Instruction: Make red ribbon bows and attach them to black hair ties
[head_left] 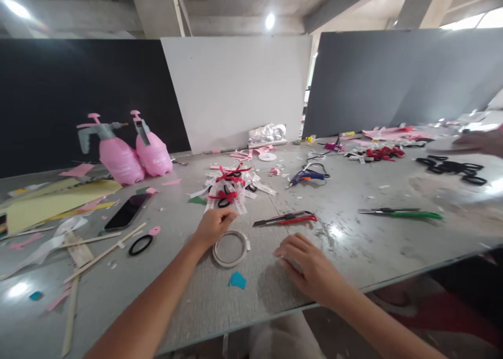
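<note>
My left hand [215, 226] has its fingers curled together at the near edge of a pile of white printed ribbons with red bows [231, 183]; what its fingertips hold, if anything, is hidden. Just below it lies a roll of tape [230, 249] flat on the table. My right hand [301, 259] rests low over the table, its fingers bent and apart, with nothing visible in it. Between and beyond the hands is a red-handled craft knife [286, 219]. A blue paper scrap [237, 280] lies below the tape roll.
Two pink spray bottles [135, 157], a phone [128, 212], a black ring [140, 245] and wooden sticks [104, 251] lie left. Rightward are a blue glue gun [308, 176], a green-handled knife [401, 213], black bands [451, 167] and another person's hand [479, 141]. Grey table [338, 243].
</note>
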Demonstrator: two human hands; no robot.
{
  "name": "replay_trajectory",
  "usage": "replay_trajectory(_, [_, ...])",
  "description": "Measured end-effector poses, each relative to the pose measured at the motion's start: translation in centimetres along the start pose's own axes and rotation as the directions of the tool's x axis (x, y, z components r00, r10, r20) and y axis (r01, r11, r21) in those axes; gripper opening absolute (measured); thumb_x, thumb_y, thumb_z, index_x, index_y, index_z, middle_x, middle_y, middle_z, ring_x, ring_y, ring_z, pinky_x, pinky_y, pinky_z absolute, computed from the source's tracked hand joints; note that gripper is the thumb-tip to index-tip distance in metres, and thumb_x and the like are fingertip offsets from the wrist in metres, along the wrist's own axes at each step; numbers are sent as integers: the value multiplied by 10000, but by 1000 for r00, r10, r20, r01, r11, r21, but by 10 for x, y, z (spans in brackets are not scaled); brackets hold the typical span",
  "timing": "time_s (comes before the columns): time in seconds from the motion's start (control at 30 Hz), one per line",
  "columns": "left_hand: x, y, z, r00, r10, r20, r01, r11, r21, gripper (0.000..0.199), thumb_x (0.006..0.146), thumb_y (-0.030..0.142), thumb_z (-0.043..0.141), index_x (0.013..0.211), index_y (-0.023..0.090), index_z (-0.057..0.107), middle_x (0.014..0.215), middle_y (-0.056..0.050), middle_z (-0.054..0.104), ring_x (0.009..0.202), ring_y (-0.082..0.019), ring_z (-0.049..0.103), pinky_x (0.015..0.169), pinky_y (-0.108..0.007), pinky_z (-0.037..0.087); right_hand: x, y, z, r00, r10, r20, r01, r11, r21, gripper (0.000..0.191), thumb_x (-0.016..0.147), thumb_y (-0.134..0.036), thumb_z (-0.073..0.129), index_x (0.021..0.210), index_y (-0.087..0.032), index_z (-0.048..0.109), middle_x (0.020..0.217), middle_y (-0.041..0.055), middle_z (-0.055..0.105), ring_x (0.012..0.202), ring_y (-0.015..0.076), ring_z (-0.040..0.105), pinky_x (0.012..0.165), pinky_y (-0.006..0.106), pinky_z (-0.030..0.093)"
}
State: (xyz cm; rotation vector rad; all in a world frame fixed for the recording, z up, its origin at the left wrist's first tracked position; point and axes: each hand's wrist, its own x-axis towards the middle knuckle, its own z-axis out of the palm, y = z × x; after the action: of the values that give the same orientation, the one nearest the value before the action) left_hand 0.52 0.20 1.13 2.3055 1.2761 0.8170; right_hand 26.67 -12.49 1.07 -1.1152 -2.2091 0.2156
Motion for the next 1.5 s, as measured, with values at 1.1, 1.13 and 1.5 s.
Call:
replay_trajectory(1.1, [-33, -7, -57, 974, -132, -186, 165, 970, 179, 286, 873, 394, 461, 1084, 235, 572, 1044, -38, 649, 744, -156, 600, 682, -271, 454, -11, 7, 16, 985, 159, -62, -169, 950, -263, 151, 930, -189, 467, 897, -208, 612, 858, 70, 608, 848, 236, 529, 774, 396, 460])
replay_trajectory(1.13, [-47, -15, -68, 964, -155, -217, 210, 942, 260, 293, 862, 393, 473, 1087, 235, 575, 1073, -44, 652, 784, -172, 610, 722, -289, 463, -11, 7, 17, 986, 154, -62, -165, 950, -266, 152, 930, -189, 465, 904, -209, 614, 866, 72, 608, 851, 236, 530, 771, 396, 461])
replay_trajectory(1.5, [-159, -87, -123, 913, -299, -278, 408, 682, 607, 228, 836, 407, 510, 852, 248, 674, 1101, -49, 652, 1050, -286, 575, 922, -406, 423, -14, 15, 24, 990, 126, -57, -137, 957, -255, 161, 930, -222, 464, 900, -224, 622, 872, 77, 616, 854, 248, 557, 787, 427, 468])
